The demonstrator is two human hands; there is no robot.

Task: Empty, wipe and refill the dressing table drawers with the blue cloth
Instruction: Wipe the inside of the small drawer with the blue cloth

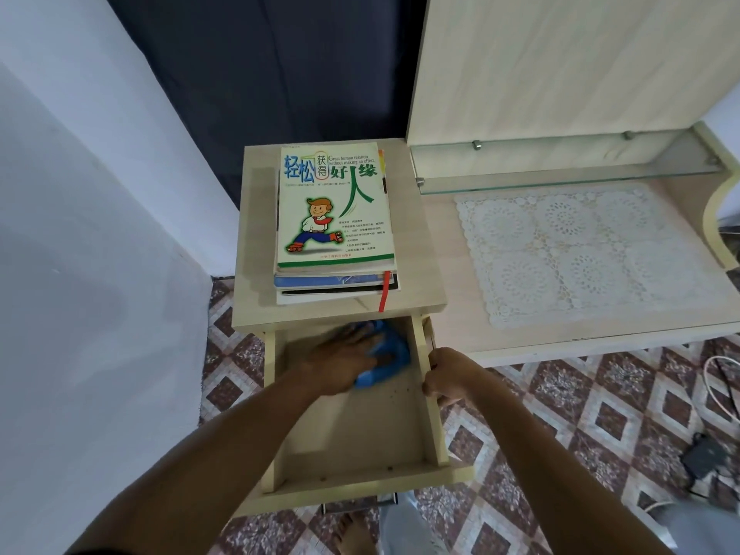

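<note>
The top drawer (360, 430) of the pale wooden dressing table is pulled out toward me, and nothing lies in it but the cloth and a few dark specks. My left hand (340, 360) presses flat on the blue cloth (390, 350) near the drawer's back right corner. My right hand (444, 374) grips the drawer's right side wall (434, 426). A stack of books (334, 222) lies on the cabinet top (256, 282) above the drawer; the top one has a cartoon skater on its cover.
To the right, a lower tabletop (452, 334) carries a white lace mat (580, 254), with a glass shelf (560, 170) behind it. A white wall stands at the left, a dark curtain behind. On the patterned floor tiles, cables and a black adapter (704, 454) lie at right.
</note>
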